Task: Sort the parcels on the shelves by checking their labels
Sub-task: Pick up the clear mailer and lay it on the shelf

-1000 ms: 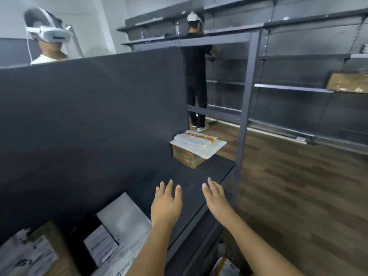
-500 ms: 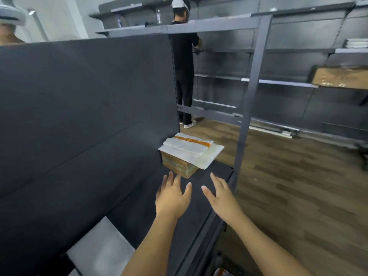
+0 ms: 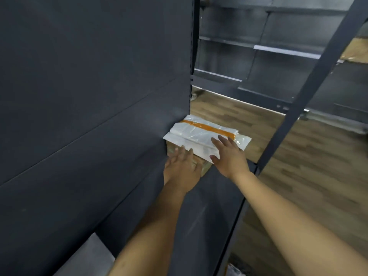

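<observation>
The left hand (image 3: 182, 170) and right hand (image 3: 229, 156), fingers straight and slightly spread, are touching the white orange-striped plastic mailer (image 3: 207, 134) lying on a brown cardboard box (image 3: 205, 168) at the dark metal shelf's (image 3: 209, 206) far end, between the dark back panel (image 3: 89, 96) and a slanting grey steel post (image 3: 310, 82).

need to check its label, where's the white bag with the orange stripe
Head view: the white bag lies on a brown box at the far end of the shelf, against the back panel, with the right hand over its near edge.
</observation>
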